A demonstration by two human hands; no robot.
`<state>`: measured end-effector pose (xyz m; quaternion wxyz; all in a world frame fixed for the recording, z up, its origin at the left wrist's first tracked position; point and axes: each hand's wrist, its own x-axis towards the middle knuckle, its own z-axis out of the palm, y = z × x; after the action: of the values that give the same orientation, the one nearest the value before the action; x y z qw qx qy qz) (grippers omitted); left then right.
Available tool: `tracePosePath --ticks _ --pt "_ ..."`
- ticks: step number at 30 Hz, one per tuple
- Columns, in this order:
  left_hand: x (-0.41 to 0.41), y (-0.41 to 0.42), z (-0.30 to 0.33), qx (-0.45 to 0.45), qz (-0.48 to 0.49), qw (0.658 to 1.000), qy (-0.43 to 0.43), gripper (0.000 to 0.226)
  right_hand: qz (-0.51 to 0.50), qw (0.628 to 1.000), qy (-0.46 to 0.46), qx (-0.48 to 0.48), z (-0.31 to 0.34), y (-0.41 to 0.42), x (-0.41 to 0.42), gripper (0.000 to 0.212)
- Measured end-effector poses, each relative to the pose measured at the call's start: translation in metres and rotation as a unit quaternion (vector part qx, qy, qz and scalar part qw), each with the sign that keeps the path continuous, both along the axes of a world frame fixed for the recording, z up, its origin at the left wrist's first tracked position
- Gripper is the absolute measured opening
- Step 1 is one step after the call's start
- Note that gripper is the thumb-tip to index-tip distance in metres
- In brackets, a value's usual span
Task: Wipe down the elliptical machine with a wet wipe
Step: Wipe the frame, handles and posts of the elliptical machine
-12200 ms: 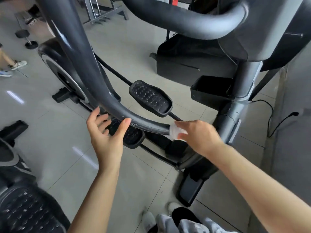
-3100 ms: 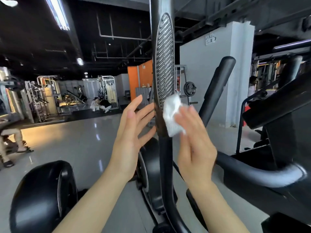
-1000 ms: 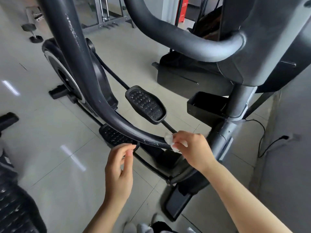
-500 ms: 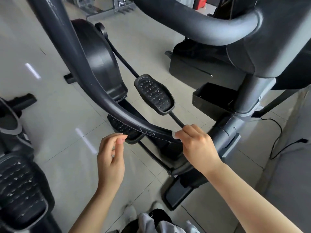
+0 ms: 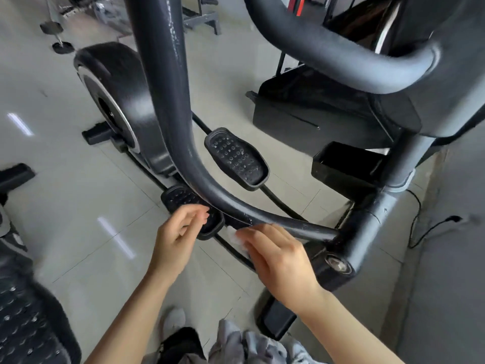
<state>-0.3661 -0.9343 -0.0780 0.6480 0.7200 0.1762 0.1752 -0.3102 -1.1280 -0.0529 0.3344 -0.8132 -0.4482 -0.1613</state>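
Glossy pale tile floor (image 5: pixel 78 206), gym gear around; my right hand (image 5: pixel 278 256) pinches the wet wipe (image 5: pixel 236 237) under the elliptical's arm (image 5: pixel 183 153), left hand (image 5: pixel 178 235) loose, holding nothing.

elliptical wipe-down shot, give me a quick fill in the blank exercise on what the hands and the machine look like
1. The white wet wipe is held in the ____ hand.
2. The right hand works at the underside of the curved black ____, near its lower end.
3. The left hand holds ____ and hovers in front of the nearer foot pedal.
4. The farther foot pedal has a ____ tread.

Missing words: right; bar; nothing; studded
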Motion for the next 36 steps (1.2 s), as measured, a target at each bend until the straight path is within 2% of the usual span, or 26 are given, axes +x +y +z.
tracePosePath --ticks 2,5,8,11,16,21,24,27,29,31,32,33,36 --pt "0.009 0.019 -0.001 -0.035 -0.100 0.994 0.023 0.031 -0.033 0.998 0.040 0.025 -0.006 0.021 -0.010 0.016" --pt "0.022 0.059 0.006 -0.068 -0.251 0.962 0.082 0.034 -0.075 0.989 0.121 0.043 -0.012 0.066 -0.028 0.011" --pt "0.030 0.110 0.015 -0.033 -0.351 0.923 0.153 0.039 -0.135 0.949 0.269 0.093 -0.018 0.112 -0.041 0.020" --pt "0.031 0.144 0.019 -0.048 -0.352 0.918 0.176 0.034 -0.158 0.865 0.447 0.163 -0.016 0.147 -0.034 0.017" --pt "0.035 0.159 0.018 -0.073 -0.207 0.961 0.167 0.021 -0.152 0.759 0.580 0.253 -0.009 0.191 -0.005 0.012" --pt "0.035 0.176 0.023 -0.091 -0.152 0.973 0.148 0.020 -0.129 0.721 0.635 0.244 -0.013 0.225 0.014 0.022" --pt "0.045 0.194 0.022 -0.098 -0.101 0.980 0.140 0.026 -0.121 0.690 0.669 0.249 -0.013 0.243 0.022 0.012" --pt "0.064 0.209 0.020 -0.092 -0.112 0.981 0.130 0.029 -0.059 0.677 0.690 0.250 -0.010 0.253 0.034 0.038" --pt "0.083 0.222 0.019 -0.092 -0.132 0.980 0.118 0.036 -0.022 0.692 0.676 0.250 -0.005 0.264 0.047 0.044" --pt "0.108 0.240 0.018 -0.088 -0.148 0.979 0.106 0.039 -0.036 0.710 0.656 0.254 0.000 0.283 0.065 0.033" --pt "0.123 0.252 0.018 -0.084 -0.160 0.979 0.099 0.037 -0.057 0.705 0.653 0.270 0.000 0.295 0.076 0.025" --pt "0.140 0.265 0.019 -0.079 -0.176 0.977 0.094 0.034 -0.081 0.693 0.653 0.295 -0.001 0.308 0.088 0.022" --pt "0.195 0.306 0.021 -0.068 -0.235 0.966 0.080 0.030 -0.149 0.660 0.629 0.383 -0.005 0.348 0.131 0.029"
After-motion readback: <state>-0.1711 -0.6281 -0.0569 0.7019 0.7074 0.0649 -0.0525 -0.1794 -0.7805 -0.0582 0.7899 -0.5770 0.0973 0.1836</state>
